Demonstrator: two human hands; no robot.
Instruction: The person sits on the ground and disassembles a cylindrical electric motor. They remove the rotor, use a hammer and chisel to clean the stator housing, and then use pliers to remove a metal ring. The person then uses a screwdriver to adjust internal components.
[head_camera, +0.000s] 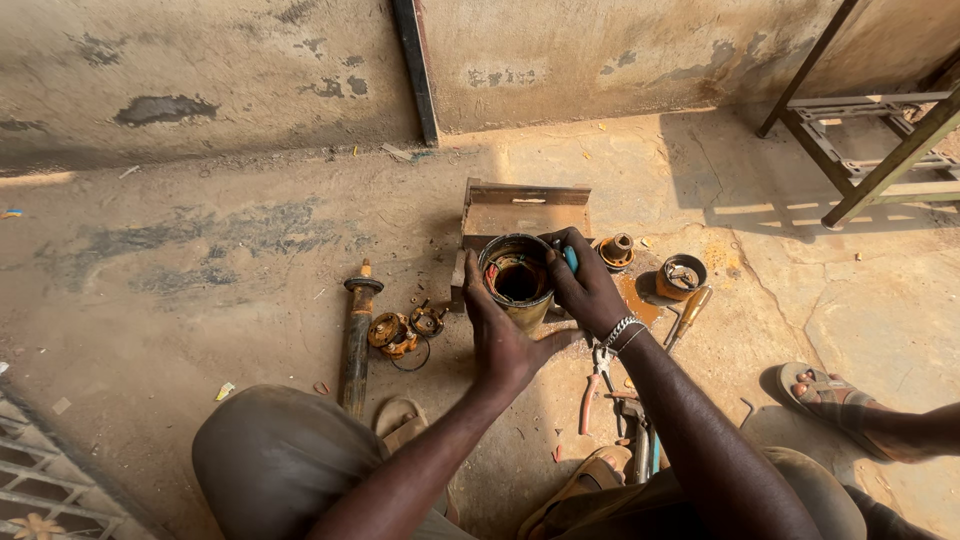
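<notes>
A rusty open-topped metal cylinder (517, 276) stands upright on the concrete floor, in front of a rusted metal bracket (525, 207). My left hand (503, 338) grips the cylinder's near side. My right hand (583, 283), with a chain bracelet on the wrist, rests on the cylinder's right rim and holds a tool with a blue handle (570, 259) at the rim. What the tool's tip does inside the cylinder is hidden.
A rusty shaft (356, 338) and small round parts (405, 331) lie to the left. On the right are a small fitting (617, 250), a round cup (682, 276), a wooden-handled screwdriver (690, 313) and red-handled pliers (594, 388). Another person's sandalled foot (815, 388) is at the right. A metal frame (870, 140) stands at the back right.
</notes>
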